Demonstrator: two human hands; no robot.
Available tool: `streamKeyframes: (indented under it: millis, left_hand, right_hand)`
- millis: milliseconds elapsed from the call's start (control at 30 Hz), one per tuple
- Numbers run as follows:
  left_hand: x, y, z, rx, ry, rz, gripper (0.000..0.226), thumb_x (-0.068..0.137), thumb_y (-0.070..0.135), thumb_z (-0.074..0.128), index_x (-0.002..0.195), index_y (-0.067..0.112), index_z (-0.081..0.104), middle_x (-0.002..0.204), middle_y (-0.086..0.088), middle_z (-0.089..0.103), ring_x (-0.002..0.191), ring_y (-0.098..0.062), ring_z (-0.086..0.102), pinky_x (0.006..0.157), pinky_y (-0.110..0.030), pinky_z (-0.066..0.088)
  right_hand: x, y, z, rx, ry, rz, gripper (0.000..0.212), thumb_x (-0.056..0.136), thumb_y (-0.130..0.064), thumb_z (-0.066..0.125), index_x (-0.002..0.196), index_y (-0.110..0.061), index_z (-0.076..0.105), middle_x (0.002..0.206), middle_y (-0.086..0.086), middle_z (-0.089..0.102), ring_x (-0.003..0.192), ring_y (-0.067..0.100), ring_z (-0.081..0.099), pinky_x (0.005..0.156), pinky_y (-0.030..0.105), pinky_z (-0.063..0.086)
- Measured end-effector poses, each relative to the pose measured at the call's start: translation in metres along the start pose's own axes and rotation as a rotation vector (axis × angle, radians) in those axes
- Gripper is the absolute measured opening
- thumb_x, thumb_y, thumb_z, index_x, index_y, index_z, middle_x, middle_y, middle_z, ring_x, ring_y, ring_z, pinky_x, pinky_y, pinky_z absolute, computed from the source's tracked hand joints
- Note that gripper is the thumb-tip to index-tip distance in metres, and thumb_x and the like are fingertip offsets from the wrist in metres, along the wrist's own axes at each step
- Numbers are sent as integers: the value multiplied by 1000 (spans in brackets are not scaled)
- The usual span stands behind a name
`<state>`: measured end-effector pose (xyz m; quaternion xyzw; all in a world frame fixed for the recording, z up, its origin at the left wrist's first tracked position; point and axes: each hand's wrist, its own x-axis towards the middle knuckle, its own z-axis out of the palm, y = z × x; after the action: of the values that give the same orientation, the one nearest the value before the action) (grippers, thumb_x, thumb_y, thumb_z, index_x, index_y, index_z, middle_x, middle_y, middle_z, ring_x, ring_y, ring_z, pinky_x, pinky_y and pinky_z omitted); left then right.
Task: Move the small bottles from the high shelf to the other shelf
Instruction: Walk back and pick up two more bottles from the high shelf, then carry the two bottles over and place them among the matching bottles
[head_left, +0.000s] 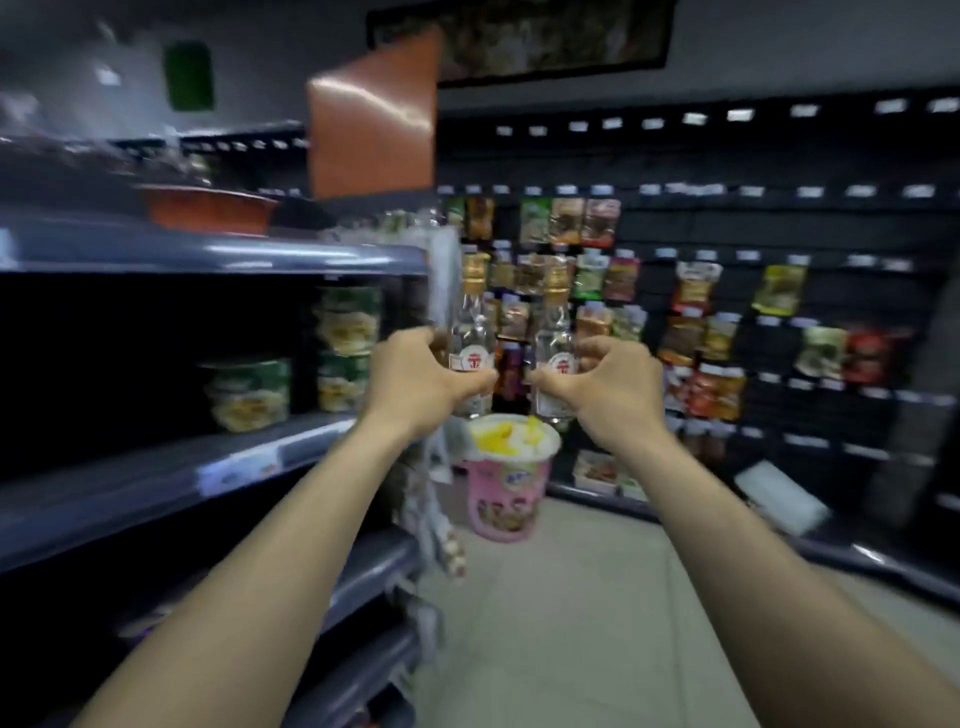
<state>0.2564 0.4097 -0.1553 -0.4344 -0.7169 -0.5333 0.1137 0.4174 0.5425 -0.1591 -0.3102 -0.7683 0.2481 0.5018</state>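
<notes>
Both hands loaded: left hand (415, 376) fingers clamped round one small bottle (471, 343), right hand (605, 384) round the other (556, 353), both upright with caps up, held side by side in mid-aisle, grey shelf (218, 254) nearer the left hand.

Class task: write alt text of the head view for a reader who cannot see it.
The left hand holds a small clear gold-capped bottle upright and the right hand a second such bottle. Grey metal shop shelves stand left; a pink tub shows below.
</notes>
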Motion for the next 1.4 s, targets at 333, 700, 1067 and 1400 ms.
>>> streamKeyframes:
  millis: [333,700,1067,1400]
  left_hand:
    - [-38,43,292,-124,-333,-32,37,59,40,92,86,21,75,74,13,74,70,-2,69,61,-23,56]
    - [14,121,628,-346,-536,0,32,58,40,93,81,29,74,67,22,71,64,10,66,51,-8,47]
    - [55,267,906,-430,-703,135,33,61,42,93,78,35,66,68,21,69,67,12,64,50,-7,46]
    - [47,411,1168,-429,-791,109,34,59,42,93,77,37,64,70,21,70,68,14,64,56,-9,50]
  right_hand:
    - [4,235,-126,-117,102,268,26,67,-38,94,70,-33,69,66,-16,73,64,-5,68,66,27,57]
    - [133,485,-255,-246,234,430,21,67,-36,89,82,-27,76,71,-18,75,68,-5,69,60,12,49]
    - [253,679,-423,-341,400,509,24,70,-38,90,84,-25,76,72,-14,73,70,-1,68,61,13,49]
    - [343,881,-614,-382,433,527,26,71,-37,91,67,-35,65,63,-21,70,67,-3,67,57,8,45]
